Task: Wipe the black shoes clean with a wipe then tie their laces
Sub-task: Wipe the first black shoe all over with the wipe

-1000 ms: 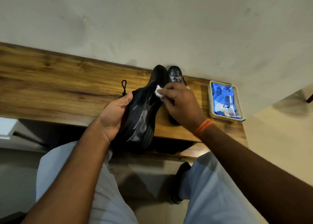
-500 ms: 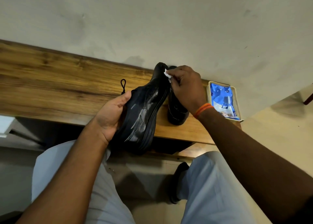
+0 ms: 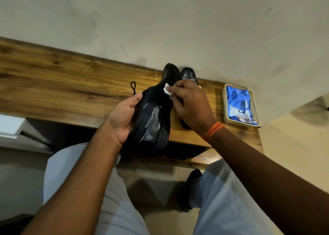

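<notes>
A black shoe [image 3: 154, 115] is tilted on its side over the table's front edge, toe pointing toward the wall. My left hand [image 3: 124, 117] grips it from the left, thumb on the upper. My right hand [image 3: 190, 105] pinches a small white wipe [image 3: 167, 90] and presses it against the shoe's upper near the toe. A second black shoe [image 3: 188, 74] stands on the table behind my right hand, mostly hidden by it. A loop of black lace [image 3: 133, 87] sticks out to the left of the held shoe.
The wooden table [image 3: 62, 89] runs along a grey wall. A beige tray [image 3: 254, 108] holding a blue wipes pack [image 3: 238, 105] sits at the table's right end. My knees in light trousers and a dark shoe on the floor are below.
My right hand with the wipe slid back from the shoe's toe tip toward me, onto the upper. The second shoe's toe has come back into sight.
</notes>
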